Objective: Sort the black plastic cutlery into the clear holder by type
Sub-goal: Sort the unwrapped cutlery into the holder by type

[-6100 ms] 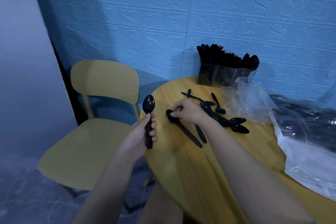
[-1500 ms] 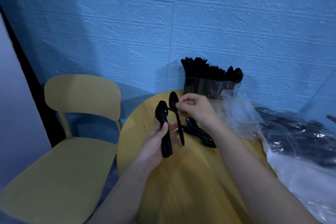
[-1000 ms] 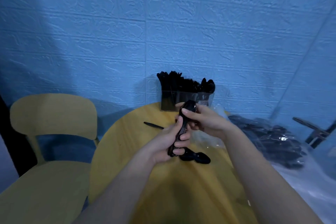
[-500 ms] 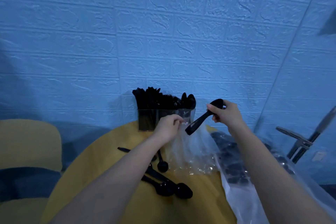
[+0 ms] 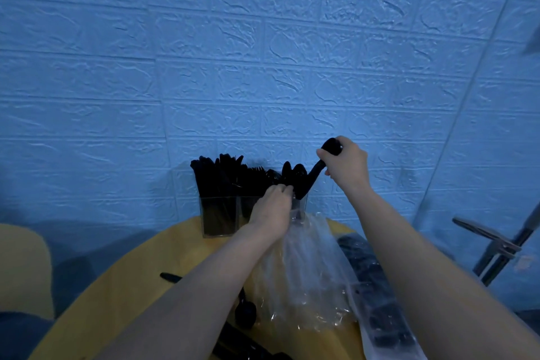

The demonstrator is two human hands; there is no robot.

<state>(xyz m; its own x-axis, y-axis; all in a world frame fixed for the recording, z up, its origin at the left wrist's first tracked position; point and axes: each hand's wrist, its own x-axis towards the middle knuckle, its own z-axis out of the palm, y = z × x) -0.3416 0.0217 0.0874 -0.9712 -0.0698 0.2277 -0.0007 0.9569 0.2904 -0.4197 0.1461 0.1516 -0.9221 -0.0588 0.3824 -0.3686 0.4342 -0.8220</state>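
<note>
At the bench's far edge, our right hand (image 5: 347, 168) grips spoons (image 5: 314, 177) slanting down-left into the holder (image 5: 222, 218); our left hand (image 5: 271, 210) pinches its rim.

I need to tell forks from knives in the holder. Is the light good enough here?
Head view: dim blue cast; the cutlery in the clear holder merges into one black mass, types unreadable; plastic wrap glares slightly; right hand and spoons stay fairly sharp.

A blue wall (image 5: 263, 52) embossed with a brick pattern fills most of the frame under dim, bluish light. A round yellow desk (image 5: 140, 280) occupies the bottom centre, a yellow chair (image 5: 23, 269) sits at lower left, and a metal stand (image 5: 496, 245) is at lower right.
</note>
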